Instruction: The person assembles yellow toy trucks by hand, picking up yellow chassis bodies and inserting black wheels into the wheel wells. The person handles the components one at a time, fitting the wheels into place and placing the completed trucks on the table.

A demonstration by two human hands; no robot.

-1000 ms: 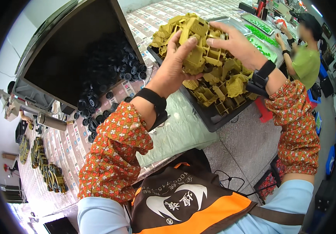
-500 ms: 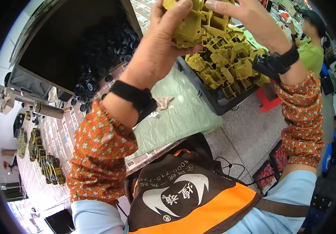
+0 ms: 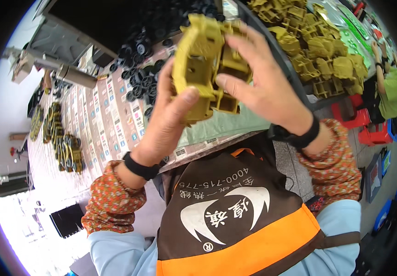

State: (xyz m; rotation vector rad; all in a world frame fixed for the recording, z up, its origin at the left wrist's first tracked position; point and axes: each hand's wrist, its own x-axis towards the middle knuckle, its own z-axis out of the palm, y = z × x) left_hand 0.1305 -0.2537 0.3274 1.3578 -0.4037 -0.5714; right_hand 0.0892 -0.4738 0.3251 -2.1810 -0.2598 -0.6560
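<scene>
Above the table edge, a yellow-green plastic toy vehicle body [image 3: 194,69] is held between my two hands. My left hand [image 3: 161,117] is closed on its left side, thumb lying over the lower front. On the other side my right hand [image 3: 267,85] grips hollow, boxy parts of the same colour [image 3: 235,62], with its thumb and fingers pinched round them. Whether these belong to one body or to a second piece pressed against it, I cannot tell. Fingertips behind the plastic are hidden.
A dark crate [image 3: 295,85] heaped with yellow-green bodies [image 3: 316,46] stands right. Black toy wheels [image 3: 143,85] lie by a dark bin [image 3: 85,18]. Pale green cloth [image 3: 221,129] covers the table's near edge. Assembled vehicles [image 3: 69,152] stand left; a person in green [image 3: 394,94] works far right.
Both hands have come down from above the crate toward my body, bringing the toy vehicle body with them. The view has shifted, so the crate now sits farther up and right.
</scene>
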